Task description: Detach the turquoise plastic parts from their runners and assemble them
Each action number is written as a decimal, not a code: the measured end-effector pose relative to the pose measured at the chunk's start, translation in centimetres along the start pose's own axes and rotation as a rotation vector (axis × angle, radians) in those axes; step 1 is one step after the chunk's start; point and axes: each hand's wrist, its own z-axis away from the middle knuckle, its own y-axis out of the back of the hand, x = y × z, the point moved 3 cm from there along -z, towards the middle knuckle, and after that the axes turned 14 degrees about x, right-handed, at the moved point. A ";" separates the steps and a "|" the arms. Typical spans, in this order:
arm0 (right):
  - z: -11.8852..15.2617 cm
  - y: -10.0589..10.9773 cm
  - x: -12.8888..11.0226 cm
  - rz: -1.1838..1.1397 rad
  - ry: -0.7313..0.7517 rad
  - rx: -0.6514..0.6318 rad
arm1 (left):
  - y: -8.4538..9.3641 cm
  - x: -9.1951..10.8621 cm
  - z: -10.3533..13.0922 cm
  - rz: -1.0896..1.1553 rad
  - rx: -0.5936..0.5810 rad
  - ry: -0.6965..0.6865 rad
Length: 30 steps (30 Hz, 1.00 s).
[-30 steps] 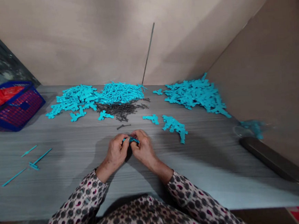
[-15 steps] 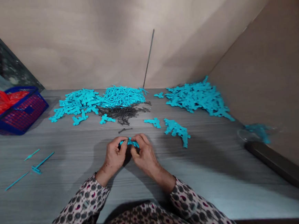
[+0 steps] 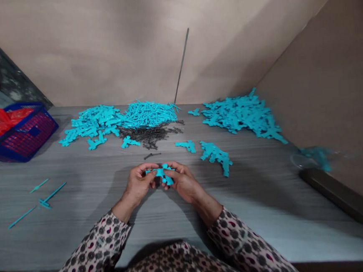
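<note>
Between both hands, just above the table, is a turquoise plastic toy gun piece point(image 3: 161, 171). My left hand point(image 3: 138, 183) pinches its left end between thumb and fingers. On the other end, my right hand point(image 3: 185, 180) is closed with the thumb pressed on the near face; the fingers behind are partly hidden. Straight ahead lie a few dark thin pins point(image 3: 152, 155) and a single turquoise gun-shaped piece point(image 3: 186, 146). A short row of overlapping gun-shaped pieces point(image 3: 216, 155) rests to the right of my hands.
Along the back wall sit a left heap of turquoise pieces point(image 3: 97, 121), thin turquoise sticks point(image 3: 150, 113), dark pins point(image 3: 146, 134) and a right heap of gun-shaped pieces point(image 3: 242, 114). A blue basket point(image 3: 27, 139) stands left. Loose turquoise rods point(image 3: 55, 192) lie nearer; a dark bar point(image 3: 334, 197) lies right.
The turquoise piece now shows more of its face between my hands. My right hand has shifted slightly right, its thumb now lying across the piece. The heaps stay as they were.
</note>
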 end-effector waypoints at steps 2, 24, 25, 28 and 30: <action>0.2 -0.2 0.1 -0.009 -0.021 -0.030 | -0.1 0.1 0.2 -0.017 -0.019 0.003; 0.0 0.8 -0.5 0.478 0.269 -0.184 | 1.4 0.7 0.8 -0.602 -0.470 -0.562; 0.0 0.8 -0.6 0.485 0.287 -0.189 | 1.3 0.6 0.9 -0.630 -0.454 -0.601; -0.2 1.0 -0.7 0.514 0.335 -0.186 | 1.2 0.2 1.3 -0.741 -0.388 -0.700; -0.2 1.2 -0.9 0.526 0.365 -0.192 | 0.9 0.1 1.7 -0.806 -0.361 -0.728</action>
